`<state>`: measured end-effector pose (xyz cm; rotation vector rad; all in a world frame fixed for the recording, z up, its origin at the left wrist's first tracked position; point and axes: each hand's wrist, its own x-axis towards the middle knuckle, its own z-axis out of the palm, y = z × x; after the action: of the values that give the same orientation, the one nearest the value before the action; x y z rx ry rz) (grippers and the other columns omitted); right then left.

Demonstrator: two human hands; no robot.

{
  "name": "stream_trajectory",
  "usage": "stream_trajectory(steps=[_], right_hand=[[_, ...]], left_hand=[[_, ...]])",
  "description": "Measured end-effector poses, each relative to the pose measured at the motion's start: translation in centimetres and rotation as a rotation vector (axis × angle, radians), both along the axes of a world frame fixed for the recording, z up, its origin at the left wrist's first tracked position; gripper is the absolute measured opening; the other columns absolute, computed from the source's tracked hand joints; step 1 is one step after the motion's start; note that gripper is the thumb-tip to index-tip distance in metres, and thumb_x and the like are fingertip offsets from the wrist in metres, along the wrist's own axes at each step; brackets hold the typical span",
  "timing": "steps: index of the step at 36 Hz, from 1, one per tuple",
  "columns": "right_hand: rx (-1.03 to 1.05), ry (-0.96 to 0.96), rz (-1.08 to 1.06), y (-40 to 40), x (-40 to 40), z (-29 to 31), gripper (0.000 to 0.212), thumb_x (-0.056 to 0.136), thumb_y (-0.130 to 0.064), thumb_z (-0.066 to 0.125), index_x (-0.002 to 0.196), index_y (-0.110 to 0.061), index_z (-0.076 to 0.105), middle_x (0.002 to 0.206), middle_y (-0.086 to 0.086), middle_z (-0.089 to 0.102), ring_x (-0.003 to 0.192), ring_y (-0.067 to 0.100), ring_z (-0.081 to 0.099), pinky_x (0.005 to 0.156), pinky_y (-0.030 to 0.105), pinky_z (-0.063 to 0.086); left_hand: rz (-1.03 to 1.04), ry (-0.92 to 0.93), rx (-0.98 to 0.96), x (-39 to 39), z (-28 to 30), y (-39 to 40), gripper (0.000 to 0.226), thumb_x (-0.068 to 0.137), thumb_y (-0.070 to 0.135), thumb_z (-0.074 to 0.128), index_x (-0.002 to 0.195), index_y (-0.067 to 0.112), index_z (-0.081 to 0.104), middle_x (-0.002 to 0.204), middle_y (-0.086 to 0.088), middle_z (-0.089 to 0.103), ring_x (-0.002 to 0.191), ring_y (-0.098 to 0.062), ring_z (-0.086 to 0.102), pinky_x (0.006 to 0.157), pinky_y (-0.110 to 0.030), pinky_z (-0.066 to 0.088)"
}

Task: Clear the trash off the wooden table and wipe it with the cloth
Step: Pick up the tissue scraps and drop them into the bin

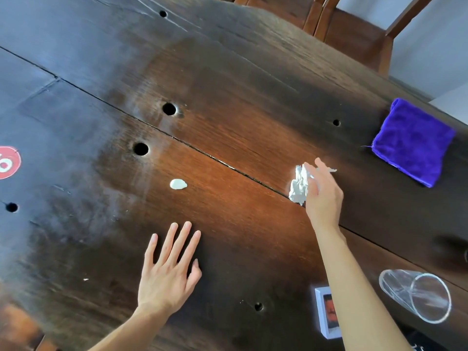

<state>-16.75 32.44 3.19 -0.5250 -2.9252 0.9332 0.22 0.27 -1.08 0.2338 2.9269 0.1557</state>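
Red round sticker [8, 162], wooden chairs [354, 36] beyond.

Two wooden chairs [354, 39] at far edge, pale surface [435, 51] behind.

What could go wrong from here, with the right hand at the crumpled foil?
1. The clear cup lies on its side beside the right forearm; drawing the arm back could send it rolling.
2. The white blob sits ahead of the left hand; a careless sweep may smear it.
3. The right hand has an unsure-looking hold on the crumpled foil; it might drop.
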Motion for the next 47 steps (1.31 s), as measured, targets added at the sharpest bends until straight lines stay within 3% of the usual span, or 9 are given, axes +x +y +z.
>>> stream_trajectory(steps=[4, 8, 12, 25, 30, 35, 39, 42, 47], right_hand=[[-0.057, -0.083, 0.099, -0.8, 1.4, -1.0, 0.042, 0.103, -0.006, 0.049, 0.140, -0.021, 0.058, 0.158, -0.003, 0.042, 0.149, 0.018, 0.032, 0.120, 0.044, 0.034], [0.096, -0.119, 0.199, -0.9, 2.0, -1.7, 0.044, 0.103, -0.039, 0.051, 0.145, -0.027, 0.050, 0.165, -0.003, 0.027, 0.153, 0.018, 0.020, 0.122, 0.048, 0.022], [0.203, -0.089, 0.263, -0.5, 2.7, -2.9, 0.058, 0.098, -0.046, 0.057, 0.151, -0.030, 0.041, 0.167, -0.001, 0.022, 0.149, 0.011, 0.012, 0.124, 0.050, 0.012], [0.077, 0.119, 0.174, -0.2, 3.1, -3.8, 0.042, 0.093, -0.007, 0.068, 0.134, -0.017, 0.065, 0.148, 0.001, 0.054, 0.142, 0.020, 0.044, 0.116, 0.052, 0.038], [-0.003, 0.142, 0.135, -0.5, 3.1, -3.4, 0.044, 0.090, 0.005, 0.067, 0.131, -0.014, 0.067, 0.144, 0.003, 0.058, 0.142, 0.021, 0.044, 0.105, 0.050, 0.049], [-0.019, 0.141, 0.106, -0.5, 3.6, -3.0, 0.042, 0.088, 0.003, 0.069, 0.128, -0.012, 0.069, 0.139, 0.007, 0.061, 0.135, 0.021, 0.052, 0.100, 0.047, 0.054], [-0.019, 0.127, 0.140, -0.6, 4.5, -2.5, 0.041, 0.087, 0.002, 0.070, 0.127, -0.009, 0.069, 0.136, 0.008, 0.063, 0.131, 0.020, 0.056, 0.100, 0.013, 0.045], [-0.065, 0.092, 0.110, -0.7, 5.2, -1.9, 0.040, 0.088, 0.000, 0.070, 0.126, -0.011, 0.070, 0.134, 0.007, 0.065, 0.127, 0.023, 0.060, 0.099, 0.025, 0.050], [-0.195, 0.023, -0.036, -1.0, 6.1, -0.6, 0.036, 0.092, -0.006, 0.070, 0.127, -0.011, 0.069, 0.123, 0.010, 0.071, 0.114, 0.022, 0.068, 0.082, 0.001, 0.045]], left_hand=[[-0.001, -0.005, -0.003, 0.0, 0.0, 0.0, 0.063, 0.096, 0.042, 0.035, 0.156, 0.024, 0.038, 0.168, -0.001, 0.026, 0.156, -0.024, 0.021, 0.123, -0.058, 0.021], [-0.001, 0.001, 0.007, -0.1, 0.1, 0.0, 0.063, 0.096, 0.041, 0.036, 0.156, 0.023, 0.039, 0.167, -0.001, 0.028, 0.155, -0.025, 0.023, 0.122, -0.058, 0.023], [0.002, 0.003, 0.013, -0.1, 0.2, 0.0, 0.063, 0.095, 0.041, 0.036, 0.155, 0.023, 0.040, 0.167, -0.001, 0.029, 0.155, -0.024, 0.023, 0.122, -0.058, 0.023], [0.003, -0.016, 0.002, -0.1, 0.2, 0.1, 0.062, 0.097, 0.042, 0.033, 0.156, 0.023, 0.039, 0.168, -0.001, 0.027, 0.156, -0.025, 0.022, 0.123, -0.058, 0.021], [0.005, -0.025, 0.011, -0.2, 0.3, 0.1, 0.062, 0.104, 0.046, 0.012, 0.156, 0.024, 0.038, 0.167, -0.002, 0.029, 0.155, -0.025, 0.023, 0.122, -0.058, 0.022], [0.008, -0.020, 0.002, -0.2, 0.3, 0.0, 0.061, 0.098, 0.043, 0.031, 0.156, 0.024, 0.038, 0.167, -0.002, 0.027, 0.156, -0.025, 0.021, 0.122, -0.058, 0.022], [0.000, -0.005, 0.004, -0.2, 0.2, -0.2, 0.063, 0.096, 0.041, 0.034, 0.157, 0.024, 0.037, 0.168, 0.000, 0.026, 0.156, -0.024, 0.021, 0.123, -0.058, 0.021], [0.000, -0.007, 0.009, -0.1, 0.1, -0.2, 0.063, 0.097, 0.042, 0.034, 0.158, 0.025, 0.035, 0.169, 0.000, 0.024, 0.157, -0.024, 0.019, 0.124, -0.057, 0.019], [-0.001, -0.016, 0.024, 0.0, -0.1, -0.2, 0.063, 0.098, 0.042, 0.033, 0.159, 0.026, 0.031, 0.169, 0.001, 0.022, 0.158, -0.023, 0.016, 0.125, -0.057, 0.017]])
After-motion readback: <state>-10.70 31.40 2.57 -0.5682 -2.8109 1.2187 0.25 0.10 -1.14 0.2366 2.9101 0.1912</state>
